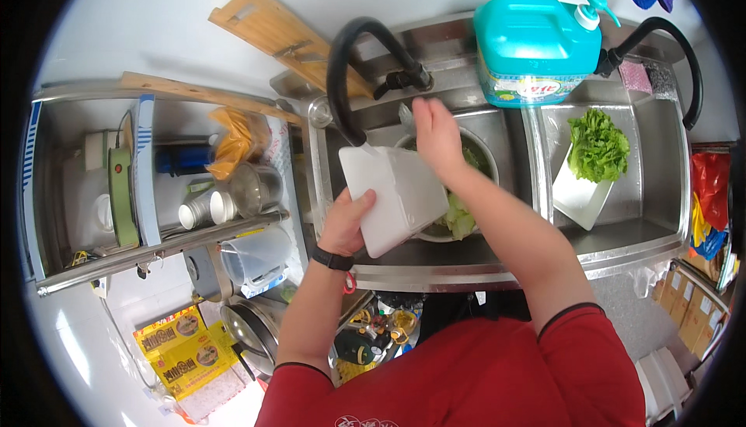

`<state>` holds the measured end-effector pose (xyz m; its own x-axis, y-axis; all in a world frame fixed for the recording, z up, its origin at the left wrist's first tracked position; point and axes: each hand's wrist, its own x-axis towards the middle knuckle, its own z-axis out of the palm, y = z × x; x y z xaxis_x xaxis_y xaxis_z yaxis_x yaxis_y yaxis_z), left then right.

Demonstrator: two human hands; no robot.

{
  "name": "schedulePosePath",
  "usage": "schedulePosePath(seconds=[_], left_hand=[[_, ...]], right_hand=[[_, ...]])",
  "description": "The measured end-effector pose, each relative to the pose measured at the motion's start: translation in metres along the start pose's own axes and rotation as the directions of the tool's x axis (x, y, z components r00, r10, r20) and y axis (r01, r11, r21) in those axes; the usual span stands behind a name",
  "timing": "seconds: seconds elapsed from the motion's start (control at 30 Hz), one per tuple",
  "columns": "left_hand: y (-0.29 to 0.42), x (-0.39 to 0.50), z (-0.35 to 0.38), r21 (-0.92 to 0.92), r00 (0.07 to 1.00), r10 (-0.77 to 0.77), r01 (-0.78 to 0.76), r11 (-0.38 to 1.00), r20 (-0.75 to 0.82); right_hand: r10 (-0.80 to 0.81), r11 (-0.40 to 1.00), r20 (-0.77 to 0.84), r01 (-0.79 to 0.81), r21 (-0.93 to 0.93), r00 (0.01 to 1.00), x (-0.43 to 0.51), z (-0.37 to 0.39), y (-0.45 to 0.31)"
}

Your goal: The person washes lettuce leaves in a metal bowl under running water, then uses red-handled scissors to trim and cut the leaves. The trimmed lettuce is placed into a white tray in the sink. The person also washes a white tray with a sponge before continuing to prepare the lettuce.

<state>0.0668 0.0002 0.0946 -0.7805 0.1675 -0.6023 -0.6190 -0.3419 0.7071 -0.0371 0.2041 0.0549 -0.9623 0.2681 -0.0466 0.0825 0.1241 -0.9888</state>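
Note:
In the left basin, my left hand (345,223) grips the rim of a tilted white plastic container (402,194) below a black faucet hose (344,60). My right hand (436,135) is above the container's far right side, blurred, beside what looks like water splashing; whether it touches the container is unclear. Beneath them a round metal bowl (494,162) holds leafy greens (460,217), partly hidden by the container and my right arm. In the right basin, a head of green lettuce (599,144) rests on a white rectangular container (583,194).
A turquoise detergent jug (533,48) with a pump stands behind the basins' divider. A second black faucet (670,25) arches over the right basin. A wooden board (274,30) leans at the back wall. The shelf (204,246) at left holds cups and containers.

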Motion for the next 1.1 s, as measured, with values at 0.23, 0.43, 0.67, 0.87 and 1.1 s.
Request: schedulePosePath(seconds=[0.23,0.43,0.67,0.87,1.1], left_hand=[[-0.033,0.020,-0.003,-0.411,0.997,0.057,-0.071,0.909,-0.046],[-0.037,0.007,0.001,-0.245,0.979,0.161,-0.188,0.951,-0.127],[-0.044,0.020,0.006,-0.112,0.995,0.103,-0.103,0.988,-0.005],[-0.034,0.018,0.015,-0.083,0.989,0.133,-0.128,0.988,0.062],[-0.019,0.014,0.011,-0.020,0.994,0.080,-0.079,0.997,0.070]], right_hand=[[-0.239,0.970,0.493,0.182,0.163,0.836,-0.087,0.009,0.027],[-0.081,0.963,0.385,0.172,-0.208,0.919,-0.035,0.025,0.073],[-0.345,0.935,0.380,0.349,0.061,0.858,-0.041,-0.016,0.039],[-0.273,0.951,0.432,0.308,-0.013,0.860,-0.022,-0.021,0.026],[-0.366,0.919,0.528,0.387,0.076,0.766,-0.023,-0.022,0.012]])
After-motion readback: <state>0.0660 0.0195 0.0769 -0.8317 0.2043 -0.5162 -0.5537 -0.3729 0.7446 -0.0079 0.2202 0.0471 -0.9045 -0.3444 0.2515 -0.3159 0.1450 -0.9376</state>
